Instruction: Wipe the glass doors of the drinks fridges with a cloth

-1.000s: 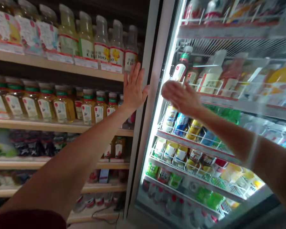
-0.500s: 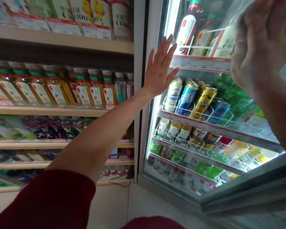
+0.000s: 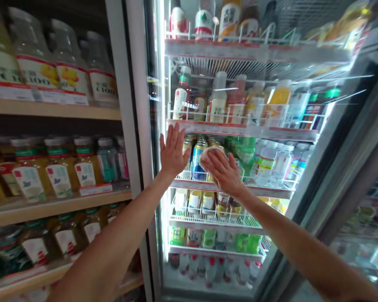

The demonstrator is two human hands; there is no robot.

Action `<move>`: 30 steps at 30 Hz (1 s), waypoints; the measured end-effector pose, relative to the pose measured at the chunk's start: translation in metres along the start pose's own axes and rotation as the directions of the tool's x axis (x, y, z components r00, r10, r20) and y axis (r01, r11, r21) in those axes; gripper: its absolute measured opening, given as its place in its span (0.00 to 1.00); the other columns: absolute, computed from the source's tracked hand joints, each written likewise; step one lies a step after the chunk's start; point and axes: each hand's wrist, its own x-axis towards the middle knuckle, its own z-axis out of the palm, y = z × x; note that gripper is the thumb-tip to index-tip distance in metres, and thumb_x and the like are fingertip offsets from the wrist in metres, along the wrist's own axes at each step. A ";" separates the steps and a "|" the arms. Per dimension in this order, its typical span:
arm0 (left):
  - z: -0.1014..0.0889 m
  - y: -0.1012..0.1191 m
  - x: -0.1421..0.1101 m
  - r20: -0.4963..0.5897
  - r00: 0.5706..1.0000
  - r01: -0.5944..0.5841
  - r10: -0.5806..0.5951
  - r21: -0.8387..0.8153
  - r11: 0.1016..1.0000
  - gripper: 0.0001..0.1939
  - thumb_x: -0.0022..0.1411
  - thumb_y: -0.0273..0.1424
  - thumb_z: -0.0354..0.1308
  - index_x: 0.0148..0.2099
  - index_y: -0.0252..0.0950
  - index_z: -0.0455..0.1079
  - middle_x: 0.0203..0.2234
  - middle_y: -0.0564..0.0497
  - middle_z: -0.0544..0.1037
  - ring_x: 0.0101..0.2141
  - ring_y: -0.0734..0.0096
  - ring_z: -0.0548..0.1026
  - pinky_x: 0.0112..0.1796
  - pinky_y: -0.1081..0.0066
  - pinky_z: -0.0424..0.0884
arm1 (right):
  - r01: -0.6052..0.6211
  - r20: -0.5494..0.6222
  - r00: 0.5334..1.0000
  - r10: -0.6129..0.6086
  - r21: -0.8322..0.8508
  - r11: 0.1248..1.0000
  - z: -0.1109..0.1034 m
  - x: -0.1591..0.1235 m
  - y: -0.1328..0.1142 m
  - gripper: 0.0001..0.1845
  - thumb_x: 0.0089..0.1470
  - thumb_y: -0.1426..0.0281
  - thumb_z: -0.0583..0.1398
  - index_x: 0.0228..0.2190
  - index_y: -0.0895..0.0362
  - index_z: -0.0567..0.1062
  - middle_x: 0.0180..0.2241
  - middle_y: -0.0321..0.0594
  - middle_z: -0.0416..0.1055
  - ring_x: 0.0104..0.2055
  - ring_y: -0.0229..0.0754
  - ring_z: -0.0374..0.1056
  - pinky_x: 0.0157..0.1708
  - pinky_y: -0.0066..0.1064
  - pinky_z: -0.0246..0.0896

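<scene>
A lit drinks fridge point(image 3: 157, 84) stands open in front of me. My left hand point(image 3: 172, 152) is spread flat, fingers up, at the left end of the can shelf point(image 3: 271, 192), beside a blue can point(image 3: 196, 162). My right hand point(image 3: 222, 168) reaches in just to its right, fingers curled over the pale top of a can point(image 3: 207, 152) in that row. The rest of that can is hidden behind my hand.
The glass door point(image 3: 349, 138) hangs open at the right. Wire shelves above and below hold bottles point(image 3: 219, 100) and small cups point(image 3: 195, 200). Wooden shelves point(image 3: 50, 110) of bottled drinks fill the left side, past the fridge frame point(image 3: 135, 126).
My right hand has left the glass door and gone into the fridge onto a can. My left hand dropped lower, to the can shelf. The door stands wider open.
</scene>
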 end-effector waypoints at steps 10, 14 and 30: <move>0.003 0.002 -0.001 -0.038 0.999 0.001 -0.002 -0.036 0.999 0.31 0.63 0.40 0.44 0.65 0.33 0.47 0.64 0.42 0.48 0.64 0.60 0.40 0.61 0.52 0.35 | -0.084 -0.040 0.996 0.082 -0.051 0.995 0.007 -0.029 -0.002 0.31 0.58 0.66 0.49 0.60 0.39 0.47 0.63 0.29 0.49 0.67 0.42 0.37 0.63 0.49 0.39; 0.005 0.000 -0.003 -0.066 0.997 -0.032 0.028 -0.055 0.998 0.32 0.63 0.41 0.44 0.66 0.36 0.44 0.64 0.44 0.46 0.64 0.58 0.41 0.61 0.50 0.36 | -0.145 0.057 0.987 0.148 -0.052 0.988 0.009 -0.037 -0.006 0.29 0.58 0.66 0.49 0.59 0.37 0.50 0.63 0.24 0.48 0.67 0.40 0.37 0.64 0.48 0.37; 0.008 0.000 -0.004 -0.113 0.989 -0.096 0.092 -0.031 0.995 0.33 0.63 0.39 0.46 0.66 0.39 0.40 0.64 0.43 0.46 0.64 0.55 0.42 0.60 0.47 0.38 | -0.711 -0.467 0.619 0.632 0.009 0.703 -0.015 -0.074 0.064 0.32 0.59 0.69 0.46 0.61 0.41 0.40 0.65 0.37 0.39 0.66 0.51 0.39 0.57 0.57 0.46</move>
